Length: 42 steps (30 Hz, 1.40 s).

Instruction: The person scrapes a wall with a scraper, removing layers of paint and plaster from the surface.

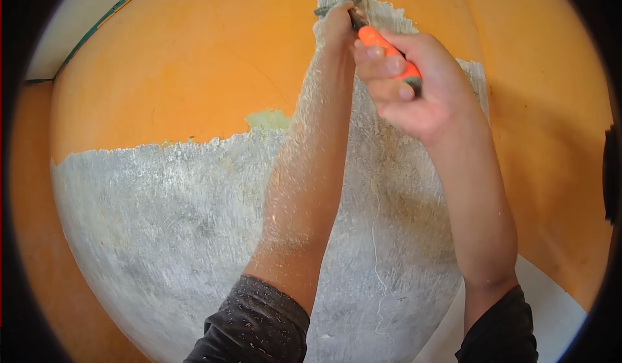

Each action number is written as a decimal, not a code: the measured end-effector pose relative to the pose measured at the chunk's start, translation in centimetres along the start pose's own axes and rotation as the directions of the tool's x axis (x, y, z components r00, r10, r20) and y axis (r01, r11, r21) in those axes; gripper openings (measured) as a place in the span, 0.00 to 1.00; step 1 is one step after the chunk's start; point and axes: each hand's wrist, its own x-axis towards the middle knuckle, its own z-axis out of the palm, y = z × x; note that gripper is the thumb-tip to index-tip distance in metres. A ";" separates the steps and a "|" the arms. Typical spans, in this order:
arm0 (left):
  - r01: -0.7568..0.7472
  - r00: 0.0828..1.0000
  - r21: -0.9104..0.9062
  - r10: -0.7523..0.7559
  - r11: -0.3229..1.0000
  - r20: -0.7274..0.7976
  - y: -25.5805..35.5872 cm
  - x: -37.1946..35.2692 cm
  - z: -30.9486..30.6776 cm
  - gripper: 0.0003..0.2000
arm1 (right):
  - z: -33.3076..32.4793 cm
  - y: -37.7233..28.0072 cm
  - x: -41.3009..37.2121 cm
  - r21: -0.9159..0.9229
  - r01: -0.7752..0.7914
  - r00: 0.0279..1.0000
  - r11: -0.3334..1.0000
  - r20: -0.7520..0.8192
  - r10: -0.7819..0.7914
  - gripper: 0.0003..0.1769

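My right hand point(424, 81) is wrapped round the orange handle point(390, 51) of a scraper. The scraper's dark blade point(322, 11) lies against the wall near the top of the view. My left hand point(338, 23) is at the blade, its thumb by the dark neck; the rest of its fingers are mostly hidden. Around the blade, a narrow strip of bare grey-white surface point(389, 16) cuts up into the orange paint point(188, 45). Pale flakes cover my left forearm and dark sleeve.
Below a ragged paint edge, the wall is scraped grey point(162, 214), with a thin crack point(376, 253) running down it. A pale green patch point(269, 119) shows at the edge. Another orange wall point(538, 104) meets it at the right. A dark object point(610, 175) stands at the far right.
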 end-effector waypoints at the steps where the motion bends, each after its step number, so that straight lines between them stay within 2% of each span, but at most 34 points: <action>1: 0.025 0.993 -0.002 -0.025 1.000 0.113 0.3 1.1 -0.4 0.03 | -0.2 0.2 0.7 -0.012 0.035 0.999 0.999 -0.038 -0.035 0.05; 2: -0.043 0.993 0.109 0.030 0.993 0.117 0.8 2.6 -0.1 0.02 | -0.5 -0.3 2.5 -0.034 0.069 0.997 0.997 0.022 -0.068 0.06; 3: -0.046 0.993 0.107 0.033 0.993 0.116 0.9 2.8 -0.1 0.02 | 0.2 -0.7 3.1 -0.038 0.067 0.998 0.997 0.023 -0.066 0.06; 5: -0.052 0.997 0.046 0.049 0.998 0.067 0.8 2.3 0.3 0.03 | 2.0 -1.4 3.9 -0.028 0.142 0.986 0.990 -0.087 -0.143 0.06; 6: -0.051 0.998 0.016 0.051 0.999 0.043 0.5 1.8 0.5 0.03 | -0.3 -2.8 4.9 -0.008 -0.006 0.997 1.000 0.072 0.006 0.07; 9: -0.056 0.998 -0.072 0.053 0.996 -0.033 -0.3 0.8 1.1 0.03 | -0.2 -0.9 0.6 -0.059 0.020 0.999 0.998 0.038 -0.017 0.09; 10: -0.009 1.000 -0.220 0.003 0.976 -0.025 -0.7 0.5 0.7 0.04 | -0.1 -0.6 0.5 -0.058 0.018 0.999 0.998 0.040 -0.016 0.09; 11: -0.019 1.000 -0.217 0.015 0.976 -0.016 -0.1 1.2 1.1 0.04 | 0.1 -0.5 0.8 -0.043 0.046 0.998 0.998 0.034 -0.044 0.09; 12: -0.121 0.992 0.012 0.122 0.993 -0.022 0.9 1.1 1.6 0.03 | 0.2 -0.4 1.0 -0.025 0.063 0.998 0.998 0.018 -0.063 0.09; 13: -0.212 0.975 0.239 0.221 0.948 -0.013 1.1 1.6 1.3 0.02 | 0.1 -0.8 1.8 -0.026 0.054 0.998 0.998 0.017 -0.054 0.09; 14: -0.140 0.976 0.072 0.150 0.988 -0.155 1.1 4.1 2.5 0.01 | 0.2 -1.9 3.2 0.020 0.018 0.998 1.000 0.065 -0.020 0.08; 15: -0.148 0.975 0.073 0.158 0.986 -0.159 1.2 4.9 2.5 0.01 | 0.4 -3.2 4.8 0.065 -0.020 0.993 0.998 0.120 0.012 0.06; 17: -0.179 0.977 0.180 0.197 0.967 -0.087 1.5 5.6 2.3 0.04 | -0.7 -4.1 6.1 0.085 -0.078 0.990 0.993 0.122 0.068 0.04; 19: -0.179 0.980 0.226 0.193 0.957 -0.041 0.5 5.2 2.0 0.06 | -1.9 -2.5 4.7 -0.035 -0.039 0.981 0.999 0.188 0.045 0.03; 20: -0.099 0.995 0.041 0.099 0.994 -0.013 -0.3 4.3 1.1 0.03 | -2.1 -1.3 3.3 -0.087 0.002 0.994 0.996 0.109 0.007 0.06; 21: -0.011 0.999 -0.141 0.015 0.990 0.028 -0.8 2.8 0.4 0.01 | -2.7 -0.5 1.8 -0.086 0.001 0.995 0.996 0.103 0.008 0.06; 22: -0.032 0.999 -0.100 0.033 0.994 0.004 -1.4 -0.2 -0.2 0.07 | -3.5 0.2 0.2 -0.043 -0.060 0.993 0.997 0.097 0.064 0.06; 24: -0.102 0.992 -0.020 0.100 0.995 -0.074 -2.5 -6.1 -0.9 0.06 | -4.5 2.9 -3.4 0.018 -0.135 0.988 0.991 0.073 0.133 0.06; 26: -0.089 0.988 0.017 0.090 0.996 -0.129 -3.9 -11.3 -2.1 0.05 | -5.1 5.7 -7.4 0.053 -0.163 0.984 0.985 -0.061 0.166 0.13; 29: -0.037 0.989 0.199 0.065 0.979 -0.135 -5.0 -18.8 -3.9 0.05 | -5.3 9.8 -13.2 0.135 -0.199 0.959 0.971 -0.178 0.222 0.18; 30: 0.021 0.988 0.227 0.015 0.974 -0.154 -5.2 -21.2 -4.4 0.06 | -5.2 11.1 -15.1 0.146 -0.201 0.957 0.969 -0.180 0.226 0.18; 32: 0.097 0.977 0.177 -0.059 0.979 -0.206 -5.5 -25.2 -4.9 0.04 | -5.0 13.2 -17.9 0.057 -0.214 0.927 0.975 -0.303 0.221 0.20; 34: 0.137 0.964 0.135 -0.100 0.981 -0.248 -5.7 -26.4 -5.2 0.04 | -4.7 14.2 -18.7 0.034 -0.213 0.929 0.976 -0.302 0.213 0.21; 36: 0.106 0.971 0.096 -0.082 0.990 -0.223 -6.1 -26.3 -5.7 0.09 | -4.1 14.3 -18.8 0.010 -0.209 0.926 0.978 -0.321 0.201 0.22; 39: 0.076 0.983 0.147 -0.049 0.986 -0.178 -5.9 -24.4 -5.7 0.10 | -4.8 13.6 -17.4 0.017 -0.203 0.929 0.979 -0.314 0.198 0.22; 42: 0.125 0.972 0.160 -0.089 0.979 -0.219 -5.7 -25.8 -5.6 0.09 | -4.6 14.0 -18.4 0.049 -0.206 0.924 0.977 -0.320 0.210 0.23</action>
